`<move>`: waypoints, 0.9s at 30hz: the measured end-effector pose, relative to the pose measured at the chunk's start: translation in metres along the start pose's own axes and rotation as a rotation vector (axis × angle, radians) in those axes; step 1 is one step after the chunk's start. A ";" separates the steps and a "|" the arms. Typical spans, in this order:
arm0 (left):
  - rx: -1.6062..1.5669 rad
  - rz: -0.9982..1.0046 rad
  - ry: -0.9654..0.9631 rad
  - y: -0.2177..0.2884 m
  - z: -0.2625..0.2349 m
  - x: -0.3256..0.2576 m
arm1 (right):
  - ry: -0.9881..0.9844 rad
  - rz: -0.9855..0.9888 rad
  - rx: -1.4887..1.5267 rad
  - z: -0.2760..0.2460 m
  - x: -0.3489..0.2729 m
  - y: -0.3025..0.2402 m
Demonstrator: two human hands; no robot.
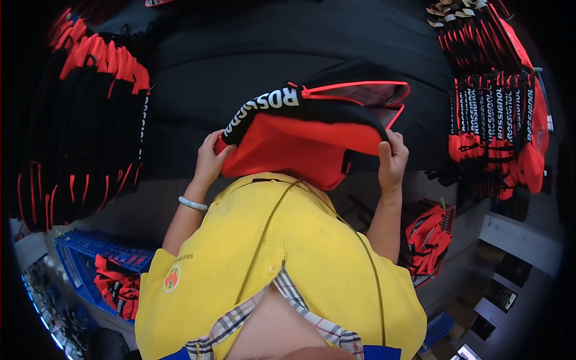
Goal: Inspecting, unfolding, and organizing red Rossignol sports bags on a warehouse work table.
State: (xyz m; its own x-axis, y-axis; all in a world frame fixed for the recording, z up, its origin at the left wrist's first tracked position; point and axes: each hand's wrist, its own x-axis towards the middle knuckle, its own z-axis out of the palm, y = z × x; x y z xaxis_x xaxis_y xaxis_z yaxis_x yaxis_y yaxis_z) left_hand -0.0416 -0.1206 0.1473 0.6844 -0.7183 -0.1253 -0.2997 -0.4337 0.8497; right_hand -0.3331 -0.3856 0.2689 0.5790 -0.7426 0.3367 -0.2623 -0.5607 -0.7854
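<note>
A red and black fabric bag (288, 141) with white lettering and a red zipper lies across the near edge of the black-covered table, directly before me. Its zipper is undone on the right, and the grey lining shows in the gap. My left hand (211, 157) pinches the bag's left end, thumb and fingers closed on the fabric. At the right end, my right hand (393, 159) grips the edge beside the opening, thumb on top. The bag's lower red part hangs down against my yellow apron (288, 228).
Stacked red and black bags (84, 126) stand at the left of the table (240, 42), and more bag stacks (489, 114) at the right. Below left is a blue plastic crate (78, 258) with red and black pieces; another red bundle (429, 237) sits below right.
</note>
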 end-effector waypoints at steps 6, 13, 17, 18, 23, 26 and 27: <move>0.029 0.031 0.019 -0.005 0.004 0.001 | -0.041 -0.059 -0.056 0.006 -0.002 -0.005; 0.051 0.046 -0.002 -0.006 0.002 0.002 | -0.035 -0.047 -0.050 0.006 -0.005 -0.007; 0.052 0.035 0.014 -0.006 0.002 -0.002 | -0.023 -0.040 -0.039 0.007 -0.005 -0.002; 0.056 0.021 0.026 -0.005 0.002 -0.001 | -0.008 -0.046 -0.034 0.007 -0.005 0.001; -0.096 -0.032 -0.082 0.001 -0.011 -0.004 | 0.054 0.043 0.106 -0.008 -0.009 0.029; -0.133 -0.031 -0.123 -0.008 -0.019 -0.011 | 0.030 0.068 0.176 -0.022 -0.003 0.039; -0.139 -0.011 -0.115 -0.011 -0.021 -0.013 | 0.006 0.052 0.202 -0.023 0.000 0.035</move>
State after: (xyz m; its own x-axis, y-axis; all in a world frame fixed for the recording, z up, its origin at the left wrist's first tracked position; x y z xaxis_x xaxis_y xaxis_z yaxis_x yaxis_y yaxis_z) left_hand -0.0328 -0.0951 0.1506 0.6040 -0.7750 -0.1857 -0.1925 -0.3679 0.9097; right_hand -0.3603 -0.4139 0.2532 0.5640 -0.7709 0.2959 -0.1314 -0.4376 -0.8895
